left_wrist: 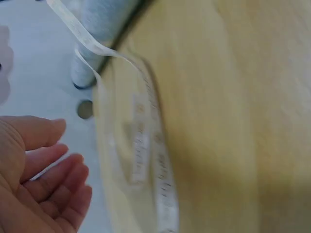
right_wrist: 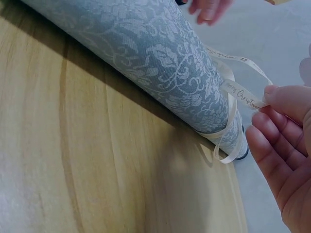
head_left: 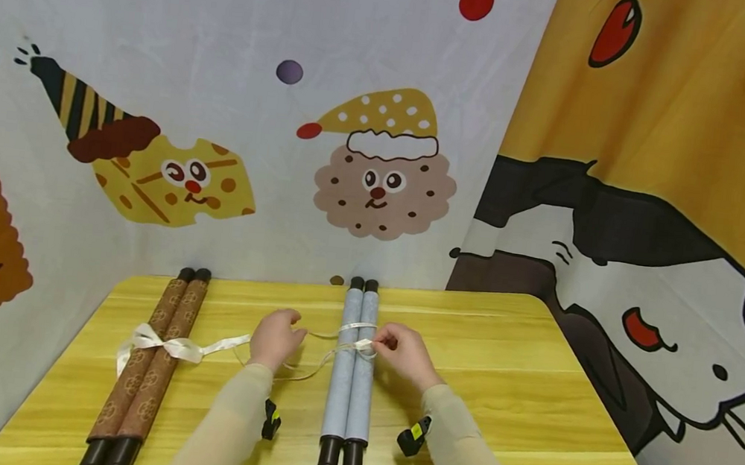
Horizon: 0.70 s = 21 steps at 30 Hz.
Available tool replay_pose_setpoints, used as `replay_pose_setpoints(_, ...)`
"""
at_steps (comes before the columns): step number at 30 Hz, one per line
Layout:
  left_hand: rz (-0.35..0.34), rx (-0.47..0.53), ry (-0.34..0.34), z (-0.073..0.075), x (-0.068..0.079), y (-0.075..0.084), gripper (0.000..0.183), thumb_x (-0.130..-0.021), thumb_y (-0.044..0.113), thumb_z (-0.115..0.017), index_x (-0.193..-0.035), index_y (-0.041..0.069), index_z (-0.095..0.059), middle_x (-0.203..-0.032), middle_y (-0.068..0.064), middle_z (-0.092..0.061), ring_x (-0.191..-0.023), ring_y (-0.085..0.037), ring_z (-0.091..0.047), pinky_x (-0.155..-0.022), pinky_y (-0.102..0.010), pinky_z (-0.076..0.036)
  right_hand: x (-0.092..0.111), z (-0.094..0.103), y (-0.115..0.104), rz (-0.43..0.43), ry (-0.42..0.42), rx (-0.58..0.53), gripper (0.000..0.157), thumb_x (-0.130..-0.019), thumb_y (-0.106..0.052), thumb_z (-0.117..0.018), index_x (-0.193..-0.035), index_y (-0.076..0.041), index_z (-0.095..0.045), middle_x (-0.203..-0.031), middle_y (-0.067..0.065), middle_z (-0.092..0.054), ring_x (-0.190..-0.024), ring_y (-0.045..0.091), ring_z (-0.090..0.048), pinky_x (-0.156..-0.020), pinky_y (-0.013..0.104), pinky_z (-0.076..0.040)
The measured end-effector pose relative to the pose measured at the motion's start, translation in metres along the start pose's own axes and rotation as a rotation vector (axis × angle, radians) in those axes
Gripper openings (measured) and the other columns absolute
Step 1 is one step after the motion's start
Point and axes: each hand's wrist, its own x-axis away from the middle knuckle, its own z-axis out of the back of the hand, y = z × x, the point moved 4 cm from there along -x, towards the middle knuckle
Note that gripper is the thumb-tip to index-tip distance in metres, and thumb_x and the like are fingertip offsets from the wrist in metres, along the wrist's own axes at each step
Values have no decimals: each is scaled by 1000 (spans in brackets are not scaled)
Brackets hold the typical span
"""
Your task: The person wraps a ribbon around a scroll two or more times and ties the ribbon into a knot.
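Observation:
A pale blue patterned scroll [head_left: 338, 398], rolled up on two side-by-side rollers with dark end knobs, lies lengthwise on the table. Around its upper half loops a narrow cream ribbon [right_wrist: 238, 93] printed with "Merry Christmas". My right hand [head_left: 405, 352] pinches the ribbon between thumb and index finger, just right of the scroll. On the other side, my left hand [head_left: 276, 339] is held with fingers loosely bent and nothing between them. Ribbon tails [left_wrist: 165, 194] trail over the wood close to it in the left wrist view.
A brown patterned scroll [head_left: 149, 383], tied with a cream bow [head_left: 166, 344], lies at the left of the yellow wooden table [head_left: 495, 424]. One bow tail stretches toward my left hand. A cartoon-printed cloth [head_left: 229, 39] hangs behind the table's far edge.

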Motion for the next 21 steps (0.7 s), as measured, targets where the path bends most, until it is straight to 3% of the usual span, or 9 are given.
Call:
replay_pose_setpoints(6, 89, -86, -43, -2, 1, -18, 34, -87, 15, -71, -114, -6, -67, -109, -21, -68, -98, -40, -64, -78, -52, -54, 1, -1, 0, -7, 3, -8, 9, -87, -4, -74, -86, -9, -68, -78, -7, -59, -71, 10, -51, -64, 25, -46)
replay_pose_setpoints(13, 169, -151, -74, -4, 1, -29, 12, -84, 8, -70, -77, 2, -62, -73, -12, -59, -68, -30, -59, -53, -44, -50, 2, -2, 2, -22, 13, -3, 9, -88, -5, -74, -85, -10, -67, -78, -7, -59, -71, 11, -51, -65, 25, -46)
replay_pose_setpoints(21, 203, -114, -121, -2, 2, -34, 17, -84, -6, -58, -70, 3, -62, -75, -13, -64, -69, -29, -62, -61, -47, -54, 2, -3, 5, -35, 13, -7, 9, -89, -7, -74, -86, -12, -67, -79, -6, -60, -72, 11, -52, -65, 26, -47)
